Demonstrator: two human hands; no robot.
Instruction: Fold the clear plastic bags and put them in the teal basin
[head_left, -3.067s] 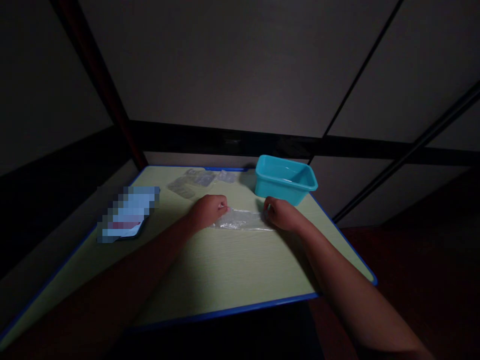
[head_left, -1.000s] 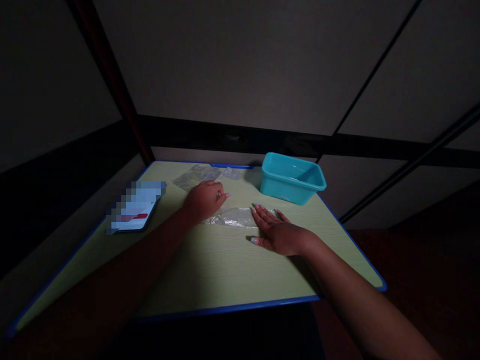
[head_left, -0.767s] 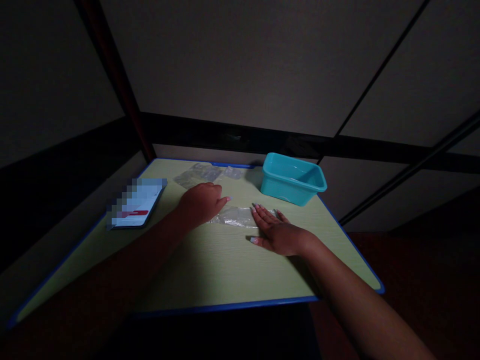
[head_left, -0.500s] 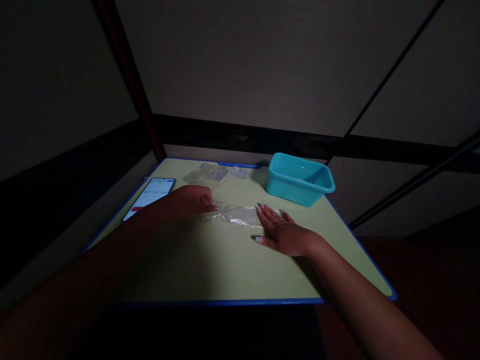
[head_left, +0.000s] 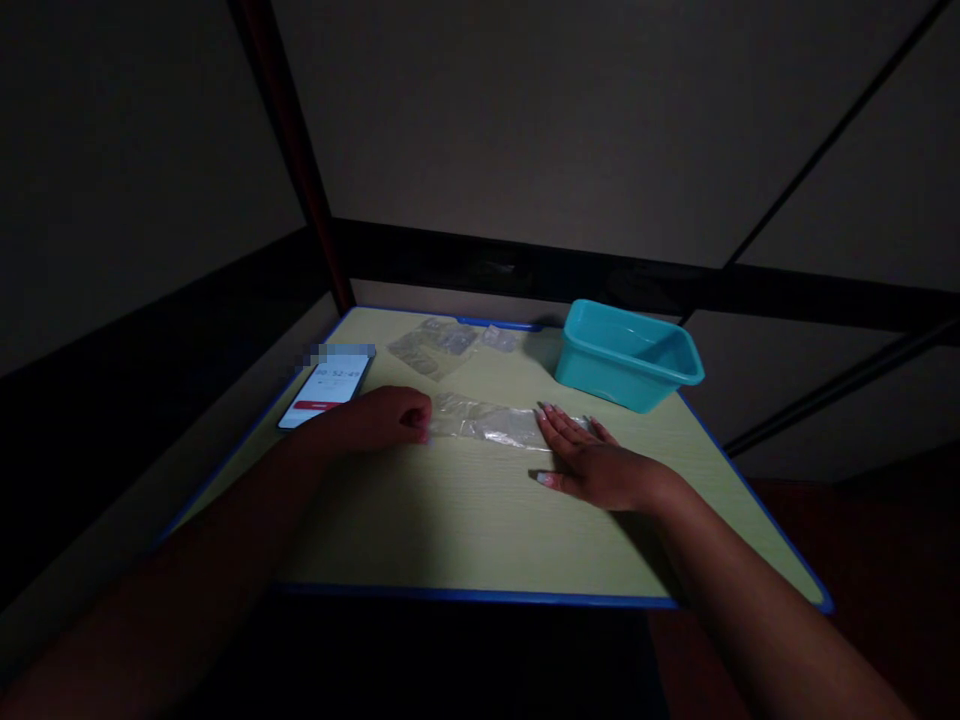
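Nearest you, the pale green desk (head_left: 465, 530) with its blue rim carries both forearms, which reach in from the near edge. Your right hand (head_left: 600, 465) lies open and flat, palm down, fingers (head_left: 559, 425) spread. Their tips press on the right end of the clear plastic bag (head_left: 487, 422), and the weight there seems to pin that end so the film cannot slide. It grips nothing; it only bears down.

Your left hand (head_left: 386, 418) is curled almost closed at the bag's left end, fingertips tucked in against the plastic edge. In this dim light I cannot tell whether it pinches the film or merely touches it. With one hand at each end, the bag lies stretched out long and flat across the middle of the desk, which reads as a way of keeping it smooth.

Farther off, a phone (head_left: 326, 385) lies face up near the left rim, screen lit, well apart from the bag. Beyond it, more clear plastic pieces (head_left: 442, 345) sit near the far edge. The teal tub (head_left: 626, 355) stands at the far right corner, just past your right hand, with its open top up.
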